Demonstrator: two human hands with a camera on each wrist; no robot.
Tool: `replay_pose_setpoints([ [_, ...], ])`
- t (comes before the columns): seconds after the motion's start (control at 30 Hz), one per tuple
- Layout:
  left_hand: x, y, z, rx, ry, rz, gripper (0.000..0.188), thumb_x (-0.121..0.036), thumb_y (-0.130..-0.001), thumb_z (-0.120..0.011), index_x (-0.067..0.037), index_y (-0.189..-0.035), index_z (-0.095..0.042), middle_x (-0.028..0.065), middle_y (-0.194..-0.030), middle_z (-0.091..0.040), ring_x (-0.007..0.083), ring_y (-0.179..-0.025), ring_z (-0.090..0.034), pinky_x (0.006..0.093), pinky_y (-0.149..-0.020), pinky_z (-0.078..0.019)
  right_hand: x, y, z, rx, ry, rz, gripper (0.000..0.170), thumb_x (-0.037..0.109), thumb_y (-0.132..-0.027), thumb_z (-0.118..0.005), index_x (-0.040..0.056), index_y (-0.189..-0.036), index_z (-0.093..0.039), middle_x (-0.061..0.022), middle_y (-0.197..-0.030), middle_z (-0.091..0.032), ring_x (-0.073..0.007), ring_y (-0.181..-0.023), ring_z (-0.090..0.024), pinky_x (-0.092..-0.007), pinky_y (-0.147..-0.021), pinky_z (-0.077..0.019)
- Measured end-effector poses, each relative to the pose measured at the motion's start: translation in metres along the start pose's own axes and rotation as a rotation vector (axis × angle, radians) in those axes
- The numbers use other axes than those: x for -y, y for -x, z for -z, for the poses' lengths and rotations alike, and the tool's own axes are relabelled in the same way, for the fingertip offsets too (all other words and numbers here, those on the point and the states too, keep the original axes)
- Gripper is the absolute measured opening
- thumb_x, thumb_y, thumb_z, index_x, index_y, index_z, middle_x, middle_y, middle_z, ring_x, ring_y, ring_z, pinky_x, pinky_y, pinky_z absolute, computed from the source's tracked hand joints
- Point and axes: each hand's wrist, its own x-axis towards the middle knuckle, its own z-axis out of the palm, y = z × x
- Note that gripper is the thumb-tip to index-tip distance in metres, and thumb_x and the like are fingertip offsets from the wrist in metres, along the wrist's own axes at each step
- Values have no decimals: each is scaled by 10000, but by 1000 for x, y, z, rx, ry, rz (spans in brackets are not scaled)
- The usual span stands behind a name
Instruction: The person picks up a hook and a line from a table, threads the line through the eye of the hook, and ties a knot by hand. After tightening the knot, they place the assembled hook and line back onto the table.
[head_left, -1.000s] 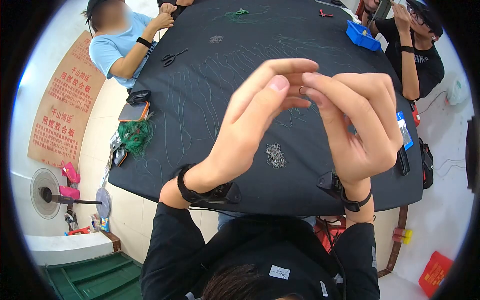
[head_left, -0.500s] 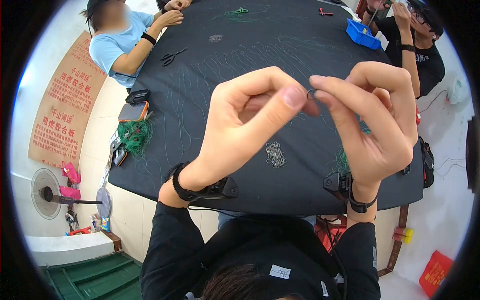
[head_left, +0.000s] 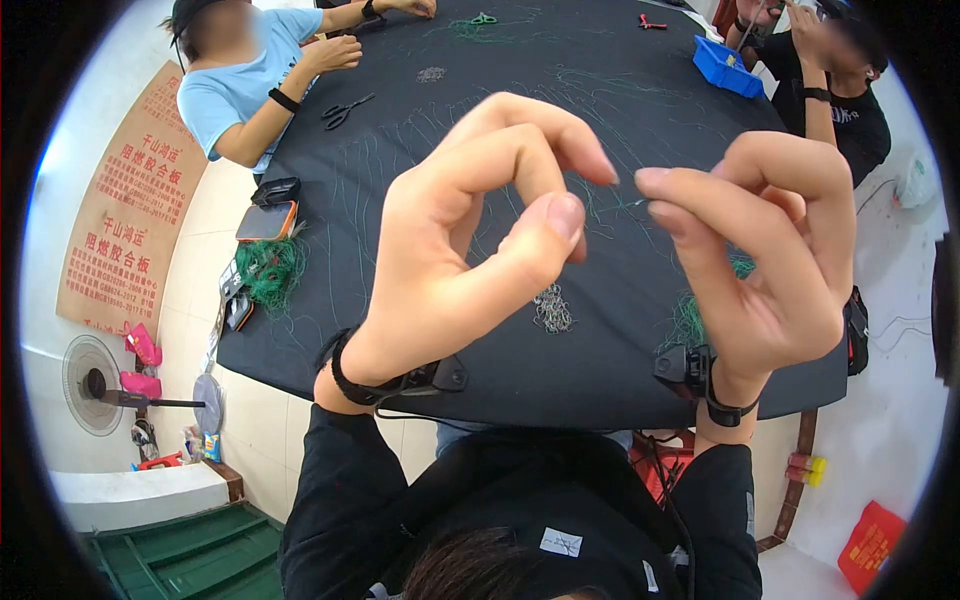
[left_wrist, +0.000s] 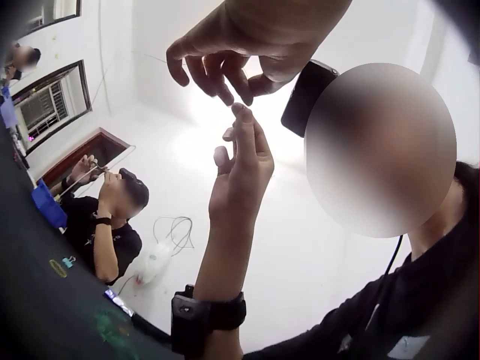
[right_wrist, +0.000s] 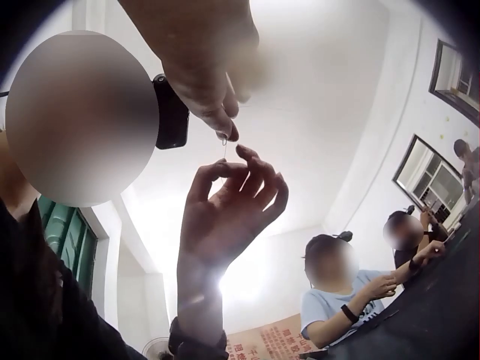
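Observation:
My right hand (head_left: 760,250), raised over the table, pinches a small fish hook (right_wrist: 224,141) between thumb and index fingertips. A thin line (right_wrist: 225,155) runs from the hook to my left hand (head_left: 470,230), whose thumb and a curled finger pinch it. The left index finger arches forward, its tip a short gap from the right fingertips. Beneath the hands, a pile of silvery fish hooks (head_left: 552,312) lies on the black tablecloth (head_left: 480,375). A tangle of green fishing line (head_left: 685,325) shows partly behind my right hand.
Strands of line (head_left: 385,190) spread across the cloth. At left lie a green net-like tangle (head_left: 272,275), an orange-edged case (head_left: 268,222) and black scissors (head_left: 348,112). Another hook pile (head_left: 431,75), a blue bin (head_left: 727,68) and red-handled pliers (head_left: 651,22) sit farther off. Other people sit around the table.
My hands have drawn apart, the left moving left and the right moving right. The left index finger has lifted away from the thumb. The right hand keeps its pinch.

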Motion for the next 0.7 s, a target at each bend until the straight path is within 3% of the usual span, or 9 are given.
replay_pose_setpoints([
  [0.13, -8, -2, 10, 90, -223, -13, 348, -281, -873, -477, 12, -701, -551, 224, -1020, -566, 177, -807, -526, 289, -798, -378, 1, -1, 5, 5, 12, -12, 274, -15, -543, -754, 35, -809, -716, -37, -812, -507, -93, -594, -438, -196, -485, -303],
  [0.23, -10, 1, 9, 124, -360, 146, 348, -225, -900, -412, 36, -755, -590, 208, -988, -594, 199, -846, -549, 311, -815, -387, 1, -1, 5, 15, 11, 6, 270, -5, -544, -753, 35, -808, -716, -35, -807, -503, -93, -597, -436, -192, -478, -294],
  [0.3, -4, 3, 8, 130, -462, 163, 360, -164, -932, -323, 57, -897, -605, 173, -961, -626, 212, -911, -578, 334, -850, -407, 3, -2, 6, 25, 14, 8, 274, 2, -540, -754, 36, -809, -717, -34, -801, -501, -94, -596, -435, -192, -473, -287],
  [0.4, -5, -3, -7, -79, -82, 102, 344, -189, -933, -352, 69, -987, -573, 180, -976, -621, 227, -929, -589, 330, -866, -422, 3, -2, 3, 9, -13, 15, 281, 9, -530, -755, 40, -806, -718, -35, -793, -502, -94, -595, -433, -192, -465, -279],
  [0.43, -7, 0, -12, -84, 159, 124, 365, -228, -927, -394, 83, -1060, -533, 175, -971, -618, 230, -903, -596, 334, -829, -448, 3, -2, 2, 4, -24, 18, 283, 12, -526, -755, 42, -805, -718, -36, -790, -503, -96, -596, -434, -192, -462, -278],
  [0.53, -7, 4, -17, 9, 610, 280, 406, -283, -922, -433, 87, -1065, -521, 157, -934, -611, 201, -846, -596, 316, -757, -466, 2, -1, 0, 11, -18, 49, 293, 28, -510, -758, 46, -800, -717, -34, -779, -509, -109, -610, -445, -195, -458, -286],
  [0.57, -8, 4, -17, -1, 593, 324, 391, -299, -911, -494, 59, -1065, -520, 119, -893, -603, 160, -791, -592, 288, -702, -470, 2, -3, 1, 16, 6, 78, 298, 36, -504, -759, 47, -798, -716, -33, -775, -512, -116, -615, -449, -197, -458, -291],
  [0.7, -4, 5, -18, -40, 652, 388, 269, -196, -856, -623, 9, -1007, -538, 85, -879, -601, 134, -746, -593, 253, -654, -473, 0, -1, -5, -46, 63, 181, 320, 68, -481, -764, 47, -797, -715, -28, -766, -528, -142, -635, -462, -211, -462, -313],
])
